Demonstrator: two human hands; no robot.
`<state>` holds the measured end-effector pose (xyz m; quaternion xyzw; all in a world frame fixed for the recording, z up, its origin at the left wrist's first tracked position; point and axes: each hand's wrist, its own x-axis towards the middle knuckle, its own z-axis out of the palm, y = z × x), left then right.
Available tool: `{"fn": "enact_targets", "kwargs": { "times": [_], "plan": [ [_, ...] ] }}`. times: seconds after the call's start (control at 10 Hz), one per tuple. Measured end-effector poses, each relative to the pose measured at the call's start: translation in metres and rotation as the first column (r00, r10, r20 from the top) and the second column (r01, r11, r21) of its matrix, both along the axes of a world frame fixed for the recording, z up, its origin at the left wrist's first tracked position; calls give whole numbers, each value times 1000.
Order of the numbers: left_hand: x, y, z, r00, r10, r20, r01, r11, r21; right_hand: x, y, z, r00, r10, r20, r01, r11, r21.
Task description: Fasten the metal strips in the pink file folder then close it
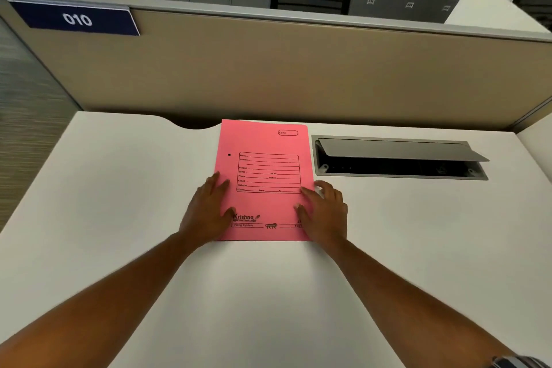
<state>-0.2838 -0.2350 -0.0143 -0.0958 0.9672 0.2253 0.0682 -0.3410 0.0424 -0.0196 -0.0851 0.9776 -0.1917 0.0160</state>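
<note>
The pink file folder (264, 143) lies closed and flat on the white desk (119, 188), its printed front cover facing up. A small dark hole shows near its left edge. My left hand (209, 209) rests flat on the folder's lower left edge, fingers spread. Over at the lower right edge, my right hand (324, 212) has its fingers on the cover and its thumb beside the folder. The metal strips are hidden inside.
A grey cable hatch (400, 158) with its lid raised is set into the desk just right of the folder. A beige partition (268, 69) with a "010" label runs along the back. Lockers and a black chair stand beyond it.
</note>
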Motion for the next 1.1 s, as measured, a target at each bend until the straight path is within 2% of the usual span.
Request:
{"fn": "enact_targets", "kwargs": {
  "times": [0.1,0.5,0.8,0.9,1.1],
  "plan": [
    [2,-3,-9,997,-67,50,68,997,-26,3,0,-2,1000,14,-26,-13,998,65],
    [-11,-3,-3,989,-109,96,125,975,-183,-8,-2,5,999,9,36,-14,991,135],
    [-13,-1,6,979,-122,165,151,972,-179,-8,-3,14,993,26,116,-49,978,201],
    [-9,3,8,977,-126,170,153,976,-152,-10,-1,18,984,41,171,-76,976,203],
    [13,20,11,979,-166,118,182,972,-148,2,3,33,973,65,223,-86,993,83]
  ]
}}
